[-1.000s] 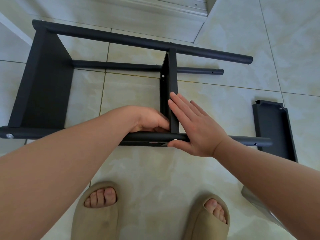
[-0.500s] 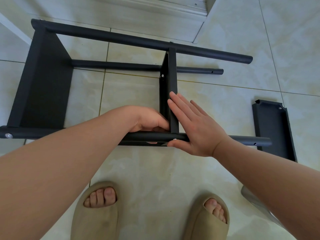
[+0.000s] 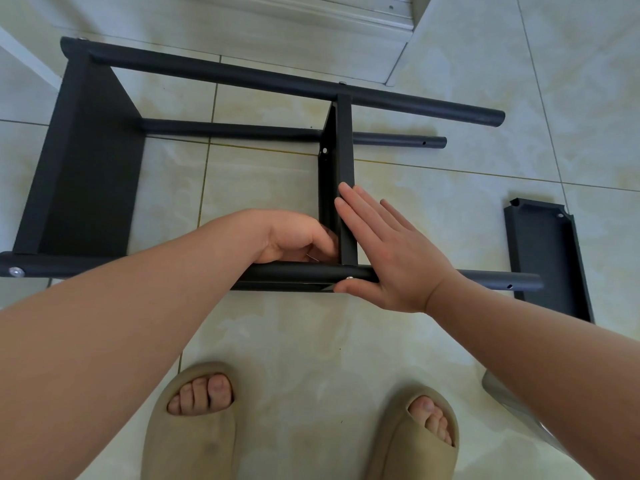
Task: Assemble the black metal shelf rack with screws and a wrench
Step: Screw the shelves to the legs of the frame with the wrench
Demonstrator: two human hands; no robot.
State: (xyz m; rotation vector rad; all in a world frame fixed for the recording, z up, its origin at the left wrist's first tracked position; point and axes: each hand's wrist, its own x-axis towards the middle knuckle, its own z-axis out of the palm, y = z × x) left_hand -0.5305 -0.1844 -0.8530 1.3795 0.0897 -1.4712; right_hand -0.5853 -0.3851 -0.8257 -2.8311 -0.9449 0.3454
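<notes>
Pressing flat with straight fingers, the right hand leans on the middle shelf panel. Left hand fingers curl into the corner beside it; whether they grip anything is unclear. The black rack lies on its side on floor tiles, a loose panel apart from it.

glossy cream marbled ceramic floor tiles all over, thin grey grout lines crossing, white ridged door threshold strip at 12 o'clock, white sloping trim edge at 10 o'clock, soft even daylight, faint glare
</notes>
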